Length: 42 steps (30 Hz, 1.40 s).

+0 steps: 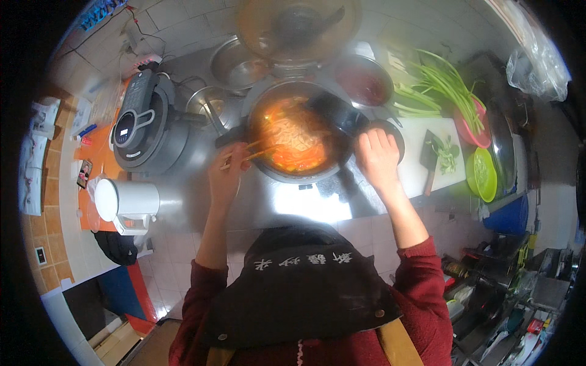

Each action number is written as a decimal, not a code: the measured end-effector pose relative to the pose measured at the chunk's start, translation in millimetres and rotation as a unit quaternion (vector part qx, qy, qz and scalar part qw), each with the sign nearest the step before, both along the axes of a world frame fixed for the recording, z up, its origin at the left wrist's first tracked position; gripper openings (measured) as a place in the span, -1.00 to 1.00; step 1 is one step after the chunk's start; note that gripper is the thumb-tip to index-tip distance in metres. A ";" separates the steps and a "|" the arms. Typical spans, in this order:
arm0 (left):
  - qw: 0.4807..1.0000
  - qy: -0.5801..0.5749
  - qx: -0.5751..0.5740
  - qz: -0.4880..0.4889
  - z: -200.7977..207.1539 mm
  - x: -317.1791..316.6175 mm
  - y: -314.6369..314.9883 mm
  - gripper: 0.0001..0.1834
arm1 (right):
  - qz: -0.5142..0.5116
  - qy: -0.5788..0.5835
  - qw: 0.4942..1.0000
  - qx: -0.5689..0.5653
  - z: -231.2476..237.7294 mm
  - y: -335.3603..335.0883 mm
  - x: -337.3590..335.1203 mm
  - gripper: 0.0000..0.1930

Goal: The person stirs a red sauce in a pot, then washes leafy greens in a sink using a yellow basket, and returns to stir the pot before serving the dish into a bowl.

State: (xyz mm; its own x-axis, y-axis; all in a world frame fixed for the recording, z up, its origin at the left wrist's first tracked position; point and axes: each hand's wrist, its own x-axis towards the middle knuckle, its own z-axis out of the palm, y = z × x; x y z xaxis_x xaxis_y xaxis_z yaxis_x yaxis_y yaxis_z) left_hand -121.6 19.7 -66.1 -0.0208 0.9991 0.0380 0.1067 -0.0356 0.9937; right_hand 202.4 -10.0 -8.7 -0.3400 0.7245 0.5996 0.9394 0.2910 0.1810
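My left hand (227,171) is closed around a pair of chopsticks (261,150) at the left rim of a deep round cooking pot (278,175). The chopstick tips reach into the pot, among pale thick noodles (299,135) in orange-red broth. On the pot's other side, my right hand (377,157) has its fingers curled at the edge of a black bowl-like vessel (339,114). That vessel tilts over the pot's right half, and its inside cannot be made out. A steamed-up lid (299,27) stands raised behind the pot.
A knife (429,160) and chopped greens (448,157) lie on a white cutting board (417,130) at right, near a green bowl (483,174) and celery stalks (448,82). A red-filled bowl (365,82) stands behind. Leftward are a cooker (149,131) and a white kettle (131,201).
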 end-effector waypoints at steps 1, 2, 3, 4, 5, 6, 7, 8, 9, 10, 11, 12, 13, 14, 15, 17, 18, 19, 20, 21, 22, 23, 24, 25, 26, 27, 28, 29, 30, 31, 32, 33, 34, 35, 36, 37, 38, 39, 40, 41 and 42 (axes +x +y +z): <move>1.000 -0.019 -0.007 0.001 0.9 -1.3 -0.6 -0.68 | -0.004 -0.004 1.000 -0.007 1.1 4.7 0.3 -0.80; 1.000 -0.014 -0.004 0.003 1.9 -2.6 -1.4 -0.68 | -0.007 -0.004 1.000 -0.003 2.7 8.1 1.5 -0.80; 1.000 -0.017 0.000 0.003 3.1 -3.5 -2.3 -0.67 | -0.013 -0.006 1.000 -0.005 4.4 9.7 3.1 -0.80; 1.000 -0.026 -0.006 -0.005 4.2 -3.7 -3.3 -0.67 | -0.024 0.015 1.000 0.006 5.4 9.9 4.6 -0.81; 1.000 -0.026 0.002 0.004 4.9 -2.6 -4.2 -0.67 | -0.038 0.035 0.999 0.010 6.1 9.2 7.1 -0.82; 0.999 -0.033 0.001 0.006 5.1 0.3 -5.0 -0.67 | -0.061 0.057 0.997 0.009 5.7 7.8 9.6 -0.83; 0.999 -0.044 -0.002 0.013 4.8 3.9 -5.4 -0.67 | -0.076 0.114 0.990 0.032 4.1 5.5 11.7 -0.88; 0.999 -0.051 0.002 -0.001 3.6 9.7 -5.6 -0.67 | -0.078 0.240 0.967 0.022 0.6 3.0 12.6 -0.87; 0.998 -0.063 0.004 -0.009 1.1 18.0 -5.1 -0.67 | -0.092 0.368 0.925 0.006 -4.0 -0.2 12.9 -0.85; 0.996 -0.087 0.014 -0.023 -1.7 26.1 -3.7 -0.68 | -0.105 0.489 0.866 -0.008 -7.7 -4.1 15.5 -0.81; 0.997 -0.054 -0.002 -0.046 -5.0 33.2 -0.7 -0.68 | -0.076 0.622 0.779 -0.024 -12.7 -8.6 16.5 -0.73; 0.997 -0.032 -0.010 -0.074 -8.3 39.7 2.8 -0.69 | -0.112 0.686 0.716 -0.066 -14.8 -15.3 21.8 -0.73; 0.994 -0.016 -0.015 -0.110 -10.9 43.5 6.1 -0.69 | -0.105 0.714 0.688 -0.071 -18.6 -20.6 23.5 -0.74; 0.993 -0.004 -0.036 -0.111 -12.3 43.6 10.6 -0.68 | -0.131 0.743 0.652 -0.074 -21.3 -26.5 26.2 -0.75; 0.991 0.001 -0.054 -0.119 -12.3 39.8 16.3 -0.68 | -0.129 0.753 0.641 -0.071 -22.7 -34.0 29.9 -0.76; 0.991 0.028 -0.061 -0.118 -9.2 25.0 29.4 -0.67 | -0.139 0.771 0.617 -0.069 -26.8 -51.3 33.7 -0.76; 0.991 0.050 -0.050 -0.110 -5.0 13.4 39.2 -0.67 | -0.139 0.776 0.614 -0.047 -28.8 -61.8 36.5 -0.74; 0.991 0.081 -0.038 -0.097 -2.9 7.5 48.2 -0.66 | -0.149 0.781 0.606 -0.039 -31.6 -74.2 39.7 -0.74; 0.992 0.095 -0.031 -0.078 -3.2 7.4 56.2 -0.68 | -0.142 0.790 0.595 -0.032 -35.3 -87.7 43.5 -0.73; 0.991 0.118 -0.023 -0.054 -3.7 9.4 66.3 -0.69 | -0.169 0.789 0.590 -0.035 -40.6 -102.5 46.7 -0.72; 0.991 0.131 0.014 -0.036 -4.6 13.4 76.2 -0.70 | -0.158 0.794 0.585 -0.036 -46.7 -120.0 50.6 -0.71; 0.991 0.128 0.010 -0.049 -7.6 23.4 85.4 -0.71 | -0.184 0.790 0.583 -0.034 -56.5 -136.1 51.7 -0.70; 0.988 0.119 0.054 -0.076 -11.9 32.7 87.7 -0.71 | -0.198 0.799 0.565 -0.056 -66.6 -154.2 53.6 -0.67; 0.984 0.113 0.098 -0.095 -16.5 43.2 87.7 -0.72 | -0.226 0.790 0.563 -0.086 -77.4 -172.7 54.3 -0.66; 0.981 0.116 0.106 -0.113 -20.5 52.4 87.2 -0.72 | -0.266 0.780 0.557 -0.103 -88.8 -190.0 54.1 -0.66; 0.973 0.144 0.102 -0.146 -21.7 52.6 82.7 -0.72 | -0.282 0.792 0.521 -0.144 -95.7 -209.9 57.2 -0.70; 0.980 0.105 0.050 -0.164 -21.7 51.0 78.8 -0.71 | -0.320 0.785 0.501 -0.176 -103.7 -224.5 58.4 -0.71; 0.979 0.070 -0.018 -0.191 -19.9 47.2 75.4 -0.70 | -0.308 0.780 0.506 -0.201 -110.6 -236.9 57.5 -0.72; 0.972 0.035 -0.084 -0.216 -15.7 40.3 73.8 -0.69 | -0.366 0.764 0.481 -0.225 -116.3 -244.9 56.5 -0.72; 0.971 0.025 -0.091 -0.221 -10.4 32.6 73.6 -0.67 | -0.333 0.772 0.480 -0.250 -122.0 -248.0 54.7 -0.73; 0.970 0.048 -0.084 -0.223 -3.7 24.9 75.8 -0.67 | -0.339 0.771 0.463 -0.276 -127.8 -247.9 50.5 -0.74; 0.970 0.053 -0.067 -0.228 3.5 18.4 78.6 -0.67 | -0.340 0.769 0.450 -0.302 -133.7 -244.4 45.3 -0.74; 0.970 0.058 -0.048 -0.233 10.8 13.5 81.8 -0.68 | -0.337 0.764 0.439 -0.333 -140.8 -238.1 38.0 -0.76; 0.977 0.065 -0.049 -0.196 17.4 10.6 84.3 -0.70 | -0.319 0.741 0.448 -0.385 -148.5 -230.3 29.7 -0.79; 0.985 0.034 -0.049 -0.164 23.4 8.2 85.3 -0.71 | -0.293 0.715 0.462 -0.435 -157.2 -222.1 19.7 -0.80; 0.988 0.026 -0.027 -0.152 29.7 5.1 87.2 -0.72 | -0.288 0.723 0.430 -0.459 -167.0 -213.9 6.8 -0.78; 0.990 0.011 -0.017 -0.142 34.4 3.2 87.4 -0.73 | -0.275 0.727 0.404 -0.482 -177.2 -205.9 -6.9 -0.76; 0.989 0.008 -0.026 -0.144 37.0 1.7 85.4 -0.74 | -0.242 0.715 0.412 -0.510 -186.1 -199.5 -19.6 -0.73; 0.988 0.001 -0.036 -0.147 38.4 -0.4 82.4 -0.75 | -0.212 0.693 0.425 -0.542 -194.3 -193.4 -32.9 -0.69; 0.988 -0.016 -0.046 -0.144 37.6 -1.7 79.0 -0.76 | -0.152 0.698 0.405 -0.570 -202.8 -183.7 -46.7 -0.71; 0.989 0.028 -0.054 -0.137 35.1 -2.6 75.5 -0.77 | -0.130 0.673 0.392 -0.614 -209.2 -175.5 -60.4 -0.71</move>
